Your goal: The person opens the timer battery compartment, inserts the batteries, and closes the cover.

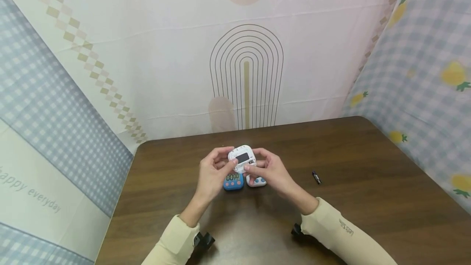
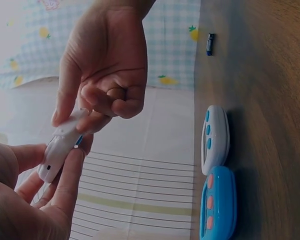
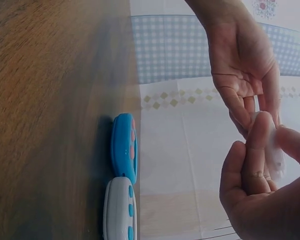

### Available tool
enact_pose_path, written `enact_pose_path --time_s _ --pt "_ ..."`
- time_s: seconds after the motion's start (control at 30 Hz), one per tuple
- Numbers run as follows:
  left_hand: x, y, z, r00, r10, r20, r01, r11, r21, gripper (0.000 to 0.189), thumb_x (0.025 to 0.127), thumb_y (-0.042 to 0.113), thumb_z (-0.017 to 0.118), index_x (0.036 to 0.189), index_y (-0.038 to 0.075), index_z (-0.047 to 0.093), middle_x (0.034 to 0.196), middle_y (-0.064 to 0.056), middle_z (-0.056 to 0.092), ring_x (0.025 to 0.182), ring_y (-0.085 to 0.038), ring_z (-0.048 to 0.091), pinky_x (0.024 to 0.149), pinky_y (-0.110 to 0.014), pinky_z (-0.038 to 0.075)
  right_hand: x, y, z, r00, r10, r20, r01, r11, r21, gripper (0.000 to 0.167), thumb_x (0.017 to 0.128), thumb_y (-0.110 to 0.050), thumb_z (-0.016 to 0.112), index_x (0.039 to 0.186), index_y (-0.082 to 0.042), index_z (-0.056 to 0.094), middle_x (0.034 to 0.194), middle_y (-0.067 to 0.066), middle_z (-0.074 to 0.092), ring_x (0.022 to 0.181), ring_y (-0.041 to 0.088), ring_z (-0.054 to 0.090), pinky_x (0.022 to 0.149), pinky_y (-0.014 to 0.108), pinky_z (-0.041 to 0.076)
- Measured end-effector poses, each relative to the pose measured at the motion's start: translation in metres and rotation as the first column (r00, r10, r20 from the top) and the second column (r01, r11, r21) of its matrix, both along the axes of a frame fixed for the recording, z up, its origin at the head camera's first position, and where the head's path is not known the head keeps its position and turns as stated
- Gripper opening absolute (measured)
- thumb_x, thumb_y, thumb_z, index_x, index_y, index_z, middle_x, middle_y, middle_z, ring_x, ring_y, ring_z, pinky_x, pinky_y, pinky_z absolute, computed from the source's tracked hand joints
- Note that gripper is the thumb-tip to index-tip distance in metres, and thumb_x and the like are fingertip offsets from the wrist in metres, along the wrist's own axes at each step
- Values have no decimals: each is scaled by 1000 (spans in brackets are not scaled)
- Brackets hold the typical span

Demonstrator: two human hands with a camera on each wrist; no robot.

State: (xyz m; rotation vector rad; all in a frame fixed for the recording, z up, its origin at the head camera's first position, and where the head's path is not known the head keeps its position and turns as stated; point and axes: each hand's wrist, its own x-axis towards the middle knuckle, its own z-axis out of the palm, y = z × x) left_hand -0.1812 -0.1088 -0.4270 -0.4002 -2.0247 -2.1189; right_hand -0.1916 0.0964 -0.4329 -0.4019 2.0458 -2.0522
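A white digital timer (image 1: 244, 150) is held up above the table between both hands, its back with a dark rectangle towards me. My left hand (image 1: 213, 173) grips its left side, thumb on the back. On the opposite side my right hand (image 1: 274, 171) pinches the lower right corner, thumb on the back by a small dark slot. A blue button on the held timer's front peeks out in the left wrist view. Below the hands, a blue timer (image 1: 233, 182) with pink buttons and a second white timer (image 1: 259, 182) with blue buttons stand side by side, partly hidden.
A small dark battery (image 1: 317, 178) lies on the brown wooden table (image 1: 353, 150), right of the hands. Behind the table's far edge hangs a pale patterned cloth (image 1: 176, 72), with checked cloths on both sides. Dark wrist mounts (image 1: 204, 241) hang under the sleeves.
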Motion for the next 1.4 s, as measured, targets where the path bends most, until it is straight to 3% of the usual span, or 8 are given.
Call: enact_pose_path --time_s 0.2,0.43,0.67,0.97,1.2,1.4 --pt "-2 -1 0 997 65 -29 -65 998 -19 35 91 -6 78 125 -4 70 113 -26 75 85 -14 75 70 -26 65 0 1 2 1000 8 10 -8 1000 24 48 98 -11 75 140 0 55 90 13 81 65 18 72 75 41 65" --pt "-3 -4 3 994 104 -37 -106 994 -33 34 91 -4 79 124 -2 71 113 -24 76 89 -25 77 74 -23 64 -1 5 4 998 56 19 -57 998 42 34 98 -5 72 126 6 56 88 17 79 59 17 67 64 33 62" --pt "-3 -3 5 994 110 -29 -111 994 -27 34 91 -5 79 124 -2 71 113 -24 75 90 -27 77 73 -23 64 -4 11 2 994 87 -59 -80 990 119 16 101 -8 71 108 6 68 96 26 78 63 17 68 65 35 62" --pt "-3 -3 3 994 104 -26 -105 994 -41 35 91 -5 79 125 -4 70 113 -24 75 91 -28 76 74 -21 63 -8 13 3 992 90 -87 -73 981 182 14 102 -10 71 105 3 70 92 22 78 66 20 67 66 40 62" --pt "-2 -2 3 996 91 -20 -92 995 -41 34 92 -5 77 125 -3 71 113 -24 75 89 -23 76 73 -22 64 -14 22 5 975 108 -192 -41 945 323 7 99 -10 73 102 -4 74 90 14 76 76 27 68 67 38 62" --pt "-2 -2 1 996 81 -20 -82 996 -31 33 92 -7 75 124 -4 70 114 -26 74 85 -15 75 70 -22 64 -23 40 8 955 138 -264 -9 899 437 6 96 -11 77 98 -5 76 87 4 74 78 21 66 67 27 58"
